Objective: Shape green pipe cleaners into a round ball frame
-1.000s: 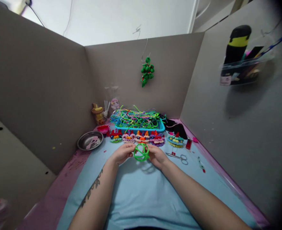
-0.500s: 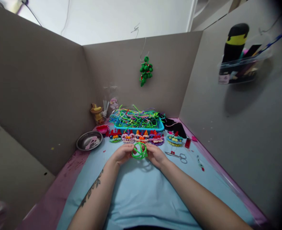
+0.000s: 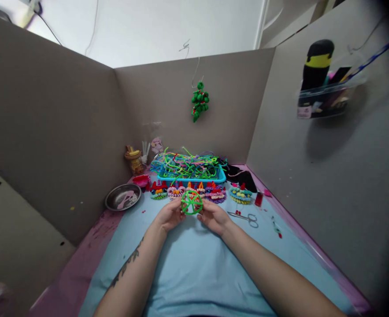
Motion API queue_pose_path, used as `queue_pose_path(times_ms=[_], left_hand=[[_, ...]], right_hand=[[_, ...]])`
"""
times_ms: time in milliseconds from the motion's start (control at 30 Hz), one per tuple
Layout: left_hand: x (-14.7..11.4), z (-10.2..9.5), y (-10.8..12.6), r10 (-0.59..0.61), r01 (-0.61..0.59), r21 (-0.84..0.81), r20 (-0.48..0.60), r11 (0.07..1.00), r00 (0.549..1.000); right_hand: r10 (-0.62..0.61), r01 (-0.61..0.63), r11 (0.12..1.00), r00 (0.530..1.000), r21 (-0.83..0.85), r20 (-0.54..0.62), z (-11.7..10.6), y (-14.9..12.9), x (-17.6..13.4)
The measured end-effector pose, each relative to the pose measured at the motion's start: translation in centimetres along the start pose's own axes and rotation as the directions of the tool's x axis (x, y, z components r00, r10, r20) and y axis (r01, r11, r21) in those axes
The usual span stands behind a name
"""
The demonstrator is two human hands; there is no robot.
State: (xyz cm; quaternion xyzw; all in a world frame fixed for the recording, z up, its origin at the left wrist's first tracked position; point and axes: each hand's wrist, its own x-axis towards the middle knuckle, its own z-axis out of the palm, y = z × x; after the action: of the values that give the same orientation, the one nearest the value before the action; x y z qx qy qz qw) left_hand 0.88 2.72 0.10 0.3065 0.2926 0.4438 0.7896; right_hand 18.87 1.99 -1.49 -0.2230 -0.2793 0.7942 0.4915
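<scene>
Between my hands is a bright green wheel-shaped frame (image 3: 191, 203), bent from what looks like pipe cleaner, with spokes meeting at its middle. My left hand (image 3: 171, 214) pinches its left edge, and the fingers of my right hand (image 3: 215, 215) close on its right edge. The frame is held up over the blue cloth, its round face turned towards me. Just behind it stands a row of colourful fuzzy figures: a red and green one (image 3: 159, 190), a pink one (image 3: 176, 190), an orange one (image 3: 199, 187), a purple one (image 3: 216, 192) and a blue-yellow one (image 3: 242, 194).
A blue tray (image 3: 190, 180) heaped with pipe cleaners sits at the back. Left is a metal bowl (image 3: 111, 201); right lie scissors (image 3: 247, 217) and a small red object (image 3: 259, 199). Grey partitions (image 3: 181, 132) enclose the table, with a clear holder (image 3: 323, 99) on the right.
The green frame has tilted up so that its spoked face shows flatter, and it sits slightly higher. Both hands keep their hold; the camera view has shifted a little.
</scene>
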Motion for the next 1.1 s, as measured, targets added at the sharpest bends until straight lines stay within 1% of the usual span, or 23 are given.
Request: queue_pose_path(times_ms=[133,333,500,633,733,867,1000,1100], left_hand=[[0.0,0.1,-0.1,0.031,-0.031,0.026,0.002,0.999,1.0],[-0.1,0.4,-0.1,0.072,-0.078,0.048,0.106,0.996,0.992],[-0.1,0.6,-0.3,0.137,-0.145,0.053,0.133,0.988,0.982],[-0.5,1.2,-0.4,0.149,-0.16,0.056,0.17,0.985,0.974],[-0.6,1.6,-0.5,0.138,-0.151,0.05,0.197,0.987,0.971],[-0.6,1.5,-0.7,0.139,-0.148,0.029,0.217,0.989,0.966],[-0.5,1.5,-0.8,0.144,-0.151,0.018,0.219,0.988,0.965],[-0.6,1.8,-1.0,0.147,-0.155,0.021,0.208,0.988,0.967]], right_hand=[[0.019,-0.02,0.999,0.999,0.037,0.028,-0.2,0.1,0.1],[0.035,-0.036,0.998,0.999,0.049,0.037,-0.6,0.2,0.3],[0.061,-0.063,0.995,0.997,0.075,0.04,-0.3,0.3,0.1],[0.064,-0.067,0.993,0.997,0.092,0.043,-0.2,0.4,0.0],[0.049,-0.053,0.994,0.998,0.1,0.047,-0.2,0.3,-0.1],[0.012,-0.019,0.995,0.997,0.098,0.076,0.0,0.3,-0.2],[-0.053,0.047,0.996,0.996,0.072,0.078,0.0,0.3,-0.1],[-0.084,0.082,0.996,0.993,0.026,0.086,-0.1,0.2,-0.1]])
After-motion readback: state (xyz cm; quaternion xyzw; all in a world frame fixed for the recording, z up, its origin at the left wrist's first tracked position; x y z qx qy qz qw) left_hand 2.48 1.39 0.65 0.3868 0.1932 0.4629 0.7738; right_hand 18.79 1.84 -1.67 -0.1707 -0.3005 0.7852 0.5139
